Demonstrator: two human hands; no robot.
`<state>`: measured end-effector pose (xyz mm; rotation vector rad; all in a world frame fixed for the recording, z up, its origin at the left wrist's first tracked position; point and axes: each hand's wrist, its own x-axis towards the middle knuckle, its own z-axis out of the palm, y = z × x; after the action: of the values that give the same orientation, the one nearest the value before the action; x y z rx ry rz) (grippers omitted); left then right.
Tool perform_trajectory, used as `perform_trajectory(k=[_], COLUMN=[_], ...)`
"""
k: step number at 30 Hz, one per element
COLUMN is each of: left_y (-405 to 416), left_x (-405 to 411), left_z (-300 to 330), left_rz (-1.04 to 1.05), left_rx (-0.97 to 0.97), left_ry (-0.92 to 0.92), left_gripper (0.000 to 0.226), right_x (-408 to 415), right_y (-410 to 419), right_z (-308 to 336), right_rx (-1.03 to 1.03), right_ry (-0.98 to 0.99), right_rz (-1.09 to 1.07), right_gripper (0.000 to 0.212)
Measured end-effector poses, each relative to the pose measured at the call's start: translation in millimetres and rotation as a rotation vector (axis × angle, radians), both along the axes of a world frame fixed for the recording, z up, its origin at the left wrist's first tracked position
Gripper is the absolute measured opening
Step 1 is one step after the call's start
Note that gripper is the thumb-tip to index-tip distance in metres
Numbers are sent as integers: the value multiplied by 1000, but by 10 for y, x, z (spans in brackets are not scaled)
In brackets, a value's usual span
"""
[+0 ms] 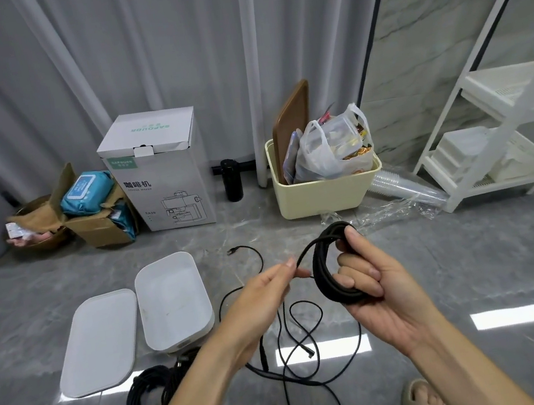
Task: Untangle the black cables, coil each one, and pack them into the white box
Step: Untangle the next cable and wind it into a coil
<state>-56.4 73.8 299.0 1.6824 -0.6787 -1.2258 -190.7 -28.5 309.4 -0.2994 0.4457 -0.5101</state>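
My right hand point(371, 285) grips a coil of black cable point(324, 263) held up above the floor. One strand runs from the coil to my left hand point(265, 294), which pinches it between thumb and fingertips. Loose black cable point(309, 345) lies in loops on the grey floor below my hands. A second coiled black cable point(150, 402) lies on the floor at lower left. The white box point(173, 303) stands open with nothing inside, and its lid point(101, 341) lies flat to its left.
Against the curtain stand a coffee machine carton point(159, 176), a brown cardboard box point(100, 210), a black bottle point(231, 179) and a cream bin point(326, 190) with a plastic bag. A white shelf rack point(502, 118) stands right. A sandalled foot point(423, 401) is at the bottom.
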Motion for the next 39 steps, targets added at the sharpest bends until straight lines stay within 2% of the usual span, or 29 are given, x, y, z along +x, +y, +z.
perform_trajectory(k=[3,5,7,11,15,18,20,22,25,28,33,39], left_y=[-66,-85,-93,-61,-50,-36,-42,-72,-97,-95,-112,-114], left_x=[3,10,-4,6,75,97,75,34,48,100,95,136], left_z=[-25,-43,-63,-102,-75,-6,64,121,149,159,162,127], left_rz=[23,5,-62,-125,-152,-207,-236,-199,-137,-120,-130,-148], left_rx=[-45,-77,-125,-263,-355,-342,-312,-302,-320,-329,-373,-344], left_ry=[36,33,112,229,147,56,-7,-67,-138,-91,-9,-82], left_gripper=[43,72,93,101,83,79,76,54,38,37,27,26], right_x=[-4,-2,7,5,4,58,87,97,97,98,98,29], right_y=[41,88,128,113,88,128,166,201,235,239,233,165], right_z=[16,38,47,47,61,69,65,60,87,113,107,55], right_rx=[46,72,89,130,100,-19,-122,-200,-242,-215,-146,-387], right_ry=[-103,-144,-190,-196,-86,121,232,298,324,294,232,385], right_rz=[71,115,156,130,52,-30,-55,-39,11,32,77,259], right_gripper=[48,44,33,39,40,20,17,15,15,9,16,26])
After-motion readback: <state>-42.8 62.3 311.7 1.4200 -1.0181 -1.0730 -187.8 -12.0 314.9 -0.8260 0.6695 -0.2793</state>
